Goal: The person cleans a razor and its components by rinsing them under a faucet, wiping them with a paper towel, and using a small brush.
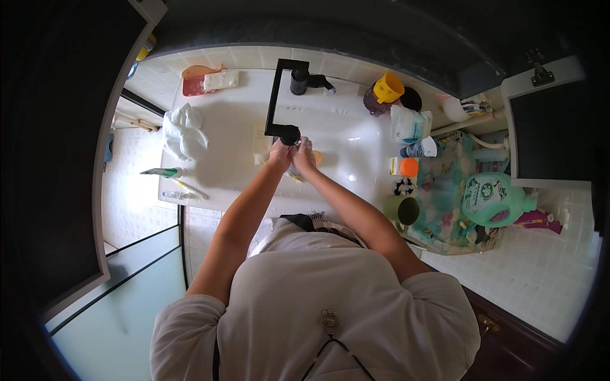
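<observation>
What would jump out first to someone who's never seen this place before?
Probably the angular black faucet over the white sink, with the person's hands close together at its spout, near the middle. Next, a bright yellow cup at the sink's far right corner, and a large pale-green bottle with a handle, off to the right.

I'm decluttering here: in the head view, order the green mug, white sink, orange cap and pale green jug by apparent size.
Largest to smallest:
1. White sink
2. Pale green jug
3. Green mug
4. Orange cap
</observation>
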A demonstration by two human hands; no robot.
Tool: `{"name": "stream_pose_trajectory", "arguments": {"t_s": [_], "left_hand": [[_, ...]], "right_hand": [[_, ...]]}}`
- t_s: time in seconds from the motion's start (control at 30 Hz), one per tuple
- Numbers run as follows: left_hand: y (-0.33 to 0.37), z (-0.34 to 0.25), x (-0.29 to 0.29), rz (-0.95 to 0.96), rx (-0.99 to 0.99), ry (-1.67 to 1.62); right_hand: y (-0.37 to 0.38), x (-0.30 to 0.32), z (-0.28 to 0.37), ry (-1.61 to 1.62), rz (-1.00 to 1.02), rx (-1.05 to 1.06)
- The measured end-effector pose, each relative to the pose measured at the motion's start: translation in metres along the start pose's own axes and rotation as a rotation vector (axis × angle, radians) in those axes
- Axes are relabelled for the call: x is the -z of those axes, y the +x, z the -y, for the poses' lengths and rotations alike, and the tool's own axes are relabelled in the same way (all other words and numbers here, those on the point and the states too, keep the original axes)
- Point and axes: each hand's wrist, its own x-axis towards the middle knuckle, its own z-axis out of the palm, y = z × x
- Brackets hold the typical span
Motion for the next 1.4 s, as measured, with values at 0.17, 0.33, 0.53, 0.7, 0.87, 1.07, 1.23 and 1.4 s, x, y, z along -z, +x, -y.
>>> {"name": "stream_pose_trajectory", "arguments": {"t_s": [0.17, 0.33, 0.53, 0.7, 0.87, 1.07, 1.23, 1.4], "left_hand": [[0.0, -0.014, 0.001, -0.127, 0.007, 0.078], [0.002, -0.022, 0.005, -0.059, 0.073, 0.049], [0.006, -0.029, 0.056, 0.389, 0.158, -0.216], [-0.011, -0.031, 0.009, -0.211, 0.101, -0.111], [-0.026, -0.037, 0.006, -0.328, 0.01, -0.284], [-0.042, -0.034, 0.03, -0.308, -0.001, -0.352], [-0.038, -0.019, 0.014, -0.028, 0.137, -0.358], [-0.041, -0.026, -0.036, 0.055, 0.208, -0.173]], "right_hand": [[0.006, -0.004, 0.019, -0.056, 0.035, 0.068], [0.034, -0.013, 0.009, 0.052, 0.158, 0.078], [0.036, -0.013, 0.035, 0.625, 0.471, -0.468], [0.058, -0.028, 0.002, 1.23, 0.527, -0.699], [0.068, -0.053, -0.018, 1.202, 0.562, -0.624], [0.064, -0.062, -0.005, 1.436, 0.507, -0.625], [0.069, -0.069, 0.008, 1.031, 0.125, -0.277], [0.069, -0.047, 0.001, 0.331, -0.098, 0.224]]}}
